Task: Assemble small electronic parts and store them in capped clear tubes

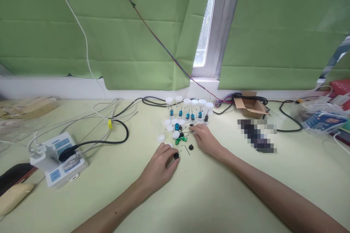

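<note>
My left hand (158,165) rests low over the table, thumb and fingertips closed around a small black round knob-like part (176,156). Further back, my right hand (205,138) reaches into the small parts with its fingers apart; the fingertips are by thin L-shaped hex keys (187,128). Between the hands lie green metal parts (181,140), blue metal parts (177,126), another hex key (187,149) and a second black part (191,147). White caps (175,135) are scattered among them. Behind stands a row of clear vials (187,111) with white lids, several holding blue parts.
To the left sits a white power strip (58,156) with plugs and a black cable (109,141). An open cardboard box (251,107) is at the back right, with a pixelated dark object (257,136) in front. A plastic bag with a blue box (324,122) lies far right.
</note>
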`<act>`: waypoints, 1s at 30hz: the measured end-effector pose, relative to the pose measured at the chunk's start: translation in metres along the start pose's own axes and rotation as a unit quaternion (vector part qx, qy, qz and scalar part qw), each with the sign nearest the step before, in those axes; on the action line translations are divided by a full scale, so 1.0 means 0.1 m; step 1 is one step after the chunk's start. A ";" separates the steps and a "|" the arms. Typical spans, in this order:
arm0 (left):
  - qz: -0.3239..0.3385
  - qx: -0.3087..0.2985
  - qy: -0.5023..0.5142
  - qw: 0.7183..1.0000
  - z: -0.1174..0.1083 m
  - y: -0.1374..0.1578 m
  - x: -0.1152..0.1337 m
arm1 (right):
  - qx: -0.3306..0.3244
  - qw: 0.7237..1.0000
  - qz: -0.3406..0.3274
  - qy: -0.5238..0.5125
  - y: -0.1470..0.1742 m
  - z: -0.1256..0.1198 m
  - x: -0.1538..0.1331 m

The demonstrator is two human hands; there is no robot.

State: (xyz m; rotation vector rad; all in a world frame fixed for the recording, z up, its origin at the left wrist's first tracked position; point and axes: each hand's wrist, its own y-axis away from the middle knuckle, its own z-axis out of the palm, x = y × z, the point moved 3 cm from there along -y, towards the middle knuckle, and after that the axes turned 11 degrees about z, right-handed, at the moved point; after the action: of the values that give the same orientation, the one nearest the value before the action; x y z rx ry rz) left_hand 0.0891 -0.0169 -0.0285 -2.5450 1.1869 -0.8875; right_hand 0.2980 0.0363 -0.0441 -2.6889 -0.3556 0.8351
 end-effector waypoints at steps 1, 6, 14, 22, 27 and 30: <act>-0.002 0.001 0.001 1.000 0.00 0.00 0.00 | -0.001 1.000 0.003 0.004 0.00 0.00 0.01; -0.003 0.002 0.007 1.000 0.00 0.00 0.00 | -0.001 0.999 0.015 0.028 -0.01 0.00 0.02; -0.013 -0.004 0.007 1.000 0.01 0.01 0.00 | -0.010 0.997 -0.001 0.079 -0.03 0.02 0.06; -0.012 -0.005 0.009 1.000 0.01 0.00 -0.01 | -0.032 0.992 -0.023 0.122 -0.01 0.03 0.04; -0.010 -0.006 0.008 1.000 0.01 0.00 -0.01 | -0.044 0.988 -0.025 0.144 0.01 0.00 0.00; -0.010 -0.008 0.009 1.000 0.01 0.01 -0.01 | -0.049 0.987 -0.024 0.153 0.01 -0.01 0.00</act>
State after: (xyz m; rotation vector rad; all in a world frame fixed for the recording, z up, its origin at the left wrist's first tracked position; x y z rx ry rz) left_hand 0.0890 -0.0170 -0.0297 -2.5718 1.1797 -0.9118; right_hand 0.2987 0.0353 -0.0432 -2.8292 -0.3951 0.3894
